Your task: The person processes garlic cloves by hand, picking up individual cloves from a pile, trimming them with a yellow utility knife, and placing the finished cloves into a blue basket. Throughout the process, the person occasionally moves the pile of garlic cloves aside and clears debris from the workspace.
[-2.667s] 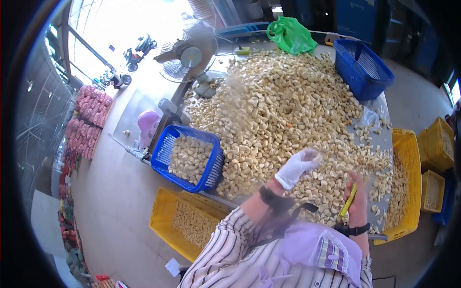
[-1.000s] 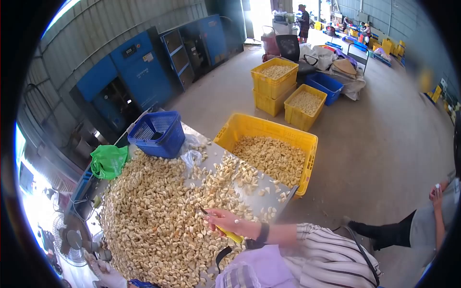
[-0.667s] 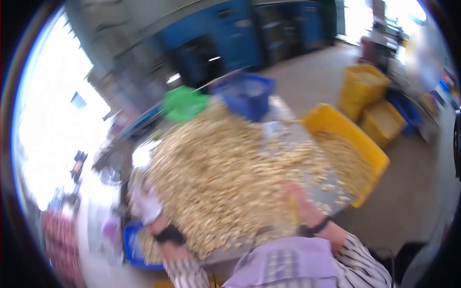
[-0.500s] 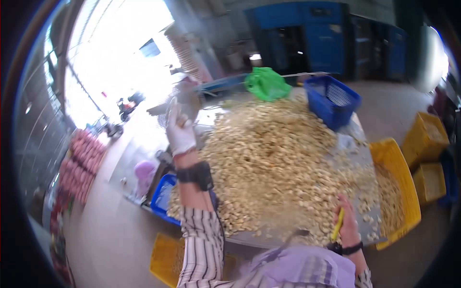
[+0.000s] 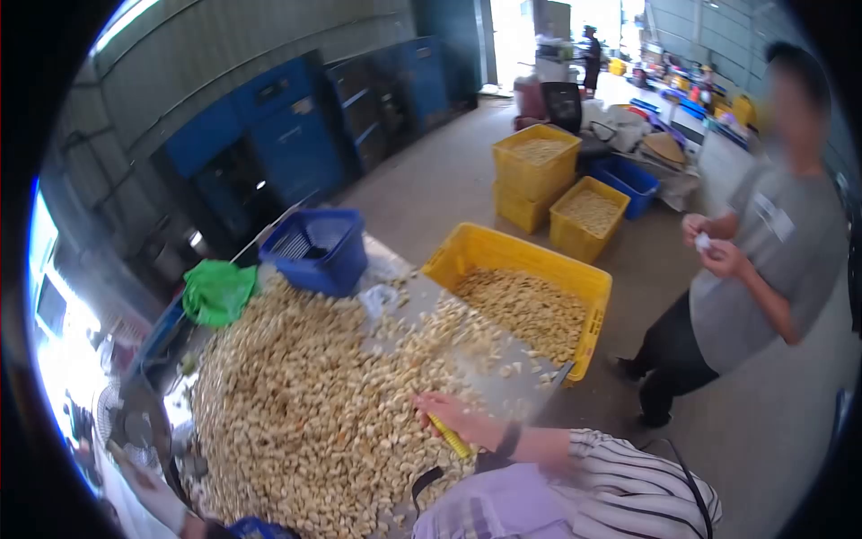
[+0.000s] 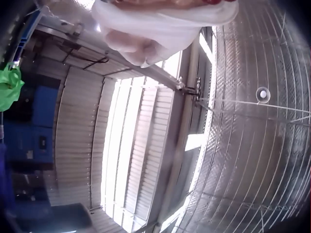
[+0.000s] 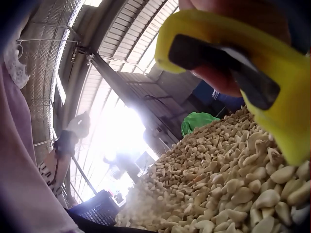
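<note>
My right hand (image 5: 462, 420) grips a yellow utility knife (image 5: 449, 436) at the right side of a wide heap of pale peeled garlic cloves (image 5: 305, 404). In the right wrist view the knife's yellow body (image 7: 286, 111), with a black part set into it, is large and close over the cloves. My left hand (image 5: 154, 494), in a white glove, is raised beyond the heap's left side, near the fan. The left wrist view has the gloved hand (image 6: 155, 29) at its top, fingers loosely bent and holding nothing visible.
A blue basket (image 5: 314, 256) and a green bag (image 5: 218, 292) stand at the table's far end. Beside the table is a yellow crate (image 5: 597, 314) of cloves; more yellow crates (image 5: 539, 171) stand behind. A person (image 5: 763, 242) stands at right, and a fan (image 5: 135, 427) at left.
The head view has swung left and back right. My left hand has gone from over the heap out to the left. The right hand keeps hold of the knife. The standing person shows more fully.
</note>
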Tool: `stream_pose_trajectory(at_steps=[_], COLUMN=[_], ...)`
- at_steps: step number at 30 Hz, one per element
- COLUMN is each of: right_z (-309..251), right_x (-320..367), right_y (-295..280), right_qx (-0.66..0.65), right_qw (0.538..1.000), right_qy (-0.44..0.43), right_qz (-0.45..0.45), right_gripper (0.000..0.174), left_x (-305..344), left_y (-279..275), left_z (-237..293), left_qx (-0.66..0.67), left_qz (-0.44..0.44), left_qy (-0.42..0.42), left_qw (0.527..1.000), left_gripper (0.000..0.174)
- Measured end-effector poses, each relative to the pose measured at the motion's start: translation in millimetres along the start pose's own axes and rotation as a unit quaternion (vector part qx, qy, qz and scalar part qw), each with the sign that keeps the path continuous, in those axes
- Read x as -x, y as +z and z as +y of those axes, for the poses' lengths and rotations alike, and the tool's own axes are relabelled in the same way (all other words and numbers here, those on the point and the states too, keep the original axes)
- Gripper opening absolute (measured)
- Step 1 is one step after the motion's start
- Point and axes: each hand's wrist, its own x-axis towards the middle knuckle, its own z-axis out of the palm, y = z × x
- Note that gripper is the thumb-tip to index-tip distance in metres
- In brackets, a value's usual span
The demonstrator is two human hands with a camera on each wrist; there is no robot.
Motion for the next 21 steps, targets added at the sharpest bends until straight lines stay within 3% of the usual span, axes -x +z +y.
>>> stream_pose_trajectory(at_steps=[1,3,4,5,6,8,10,13,14,17,19,20,21], right_z=[3.3,1.5,-1.1,-2.9,-1.1,-4.7,-8.7,-4.6,-7.8,-17.7,-13.4,-16.9,-18.2], right_x=[-0.2,1.9,5.2,5.9,5.1,11.8,14.4,21.8,23.7,36.2,34.2,39.2,42.6], right_y=[-2.9,2.4,3.0,0.9,-2.1,0.8,5.5,12.7,13.7,23.4,25.9,29.1,31.8], right_qx=[-0.022,-0.036,-0.038,-0.041,-0.036,-0.021,0.045,0.055,0.1,0.166,0.184,0.211,0.238], right_qw=[1.0,0.999,0.999,0.999,0.999,1.0,0.998,0.993,0.984,0.963,0.956,0.945,0.932], right_qy=[-0.001,-0.01,0.004,0.018,0.004,-0.004,0.011,-0.025,-0.041,-0.084,-0.085,-0.095,-0.105], right_qz=[-0.022,-0.003,-0.004,-0.005,-0.019,-0.017,-0.039,-0.097,-0.139,-0.196,-0.212,-0.232,-0.251], right_gripper=[0.024,0.025,0.026,0.027,0.034,0.036,0.046,0.05,0.059,0.059,0.061,0.063,0.064], left_x=[23.1,73.3,97.6,138.2,155.9,201.7,249.6,270.6,268.7,270.7,294.6,295.0,294.8], left_y=[8.4,25.7,43.2,43.5,57.6,72.0,82.3,97.5,101.9,103.5,103.3,104.9,105.4], left_z=[-22.0,36.4,79.0,44.3,63.4,84.7,65.0,97.1,107.6,113.3,78.9,73.8,69.4], left_qx=[0.318,0.292,0.379,0.308,0.365,0.331,0.338,0.267,0.268,0.265,0.228,0.226,0.252], left_qz=[0.088,-0.108,-0.044,-0.149,-0.157,-0.211,-0.218,-0.238,-0.24,-0.273,-0.393,-0.392,-0.386], left_qy=[-0.201,-0.301,-0.428,-0.391,-0.528,-0.594,-0.659,-0.652,-0.651,-0.65,-0.351,-0.351,-0.478], left_qw=[0.922,0.901,0.82,0.854,0.75,0.702,0.635,0.669,0.669,0.659,0.819,0.82,0.748], left_gripper=[0.028,0.024,0.018,0.017,0.021,0.027,0.028,0.028,0.028,0.028,0.034,0.034,0.046])
